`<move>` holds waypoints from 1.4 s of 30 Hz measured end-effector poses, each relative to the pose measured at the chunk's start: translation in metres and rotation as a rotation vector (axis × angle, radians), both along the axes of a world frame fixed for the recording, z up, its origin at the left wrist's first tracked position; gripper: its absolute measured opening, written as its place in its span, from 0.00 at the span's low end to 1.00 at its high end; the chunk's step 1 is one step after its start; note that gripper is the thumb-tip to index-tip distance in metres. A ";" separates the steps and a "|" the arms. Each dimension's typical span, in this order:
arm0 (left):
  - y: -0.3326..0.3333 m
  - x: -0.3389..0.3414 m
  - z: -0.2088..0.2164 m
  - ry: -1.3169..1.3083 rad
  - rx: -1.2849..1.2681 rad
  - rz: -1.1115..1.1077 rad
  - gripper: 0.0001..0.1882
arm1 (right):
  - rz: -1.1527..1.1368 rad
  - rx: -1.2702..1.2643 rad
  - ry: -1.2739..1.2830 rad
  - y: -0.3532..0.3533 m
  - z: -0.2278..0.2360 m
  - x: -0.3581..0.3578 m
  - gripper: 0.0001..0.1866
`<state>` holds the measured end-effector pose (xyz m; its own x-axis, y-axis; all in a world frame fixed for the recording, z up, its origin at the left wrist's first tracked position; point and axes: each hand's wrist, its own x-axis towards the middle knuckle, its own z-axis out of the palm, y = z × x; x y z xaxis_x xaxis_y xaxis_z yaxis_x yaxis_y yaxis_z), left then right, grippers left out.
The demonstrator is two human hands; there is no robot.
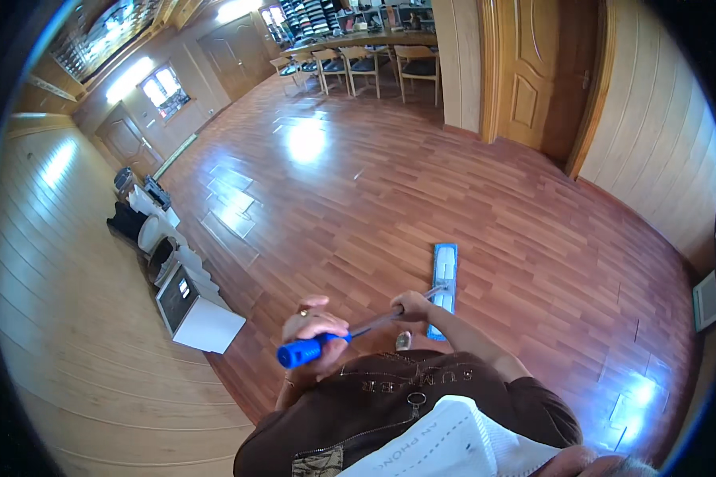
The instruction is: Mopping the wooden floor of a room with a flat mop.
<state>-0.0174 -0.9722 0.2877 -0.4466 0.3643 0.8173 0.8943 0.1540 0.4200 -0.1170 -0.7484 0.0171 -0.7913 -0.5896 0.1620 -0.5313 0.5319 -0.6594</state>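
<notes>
On the left stands a curved-looking wall of pale wooden panels. After it come, at the far end, a brown door, a bright window and a double door. The floor is of reddish-brown planks and it shines white in several places. At the far side, wooden chairs with dark seats stand in a row at a long counter, on which many small objects are placed. More to the right there is a closed wooden door, and then the right wall, also panelled.

Along the left wall is a line of containers. A round white tub is near a vessel with a dark opening; what is inside them, I cannot tell. Nearest is a white box with a dark panel on it; its content is hidden.

The left hand has fingers bent around the blue grip of a mop, with one upper finger lifted apart. The right hand is closed around the pole lower down, its fingers pressed together. The mop head, pale with a blue border, lies on the floor, to the right of both hands.
</notes>
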 end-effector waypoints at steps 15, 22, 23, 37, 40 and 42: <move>0.059 -0.087 -0.052 -0.374 0.203 -0.273 0.13 | -0.519 0.049 -0.205 0.097 -0.007 0.029 0.07; 0.155 -0.097 -0.091 -0.451 -0.078 -0.584 0.14 | -0.871 -0.029 -0.088 0.202 -0.056 0.102 0.04; 0.172 -0.095 -0.095 -0.446 -0.119 -0.625 0.15 | -0.929 -0.025 -0.108 0.216 -0.053 0.119 0.06; 0.325 -0.005 -0.110 -0.686 -0.469 -1.286 0.10 | -1.487 -0.021 -0.039 0.279 -0.079 0.350 0.05; 0.344 0.006 -0.107 -0.636 -0.540 -1.403 0.10 | -1.664 -0.058 -0.154 0.260 -0.067 0.383 0.03; 0.358 0.018 -0.102 -0.598 -0.567 -1.492 0.09 | -1.746 -0.089 -0.161 0.247 -0.070 0.406 0.04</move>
<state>0.0005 -0.6145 0.1860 0.3530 0.8846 0.3049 0.1401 -0.3721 0.9175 0.2893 -0.5014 -0.0531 -0.4419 0.8970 0.0068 0.6389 0.3200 -0.6996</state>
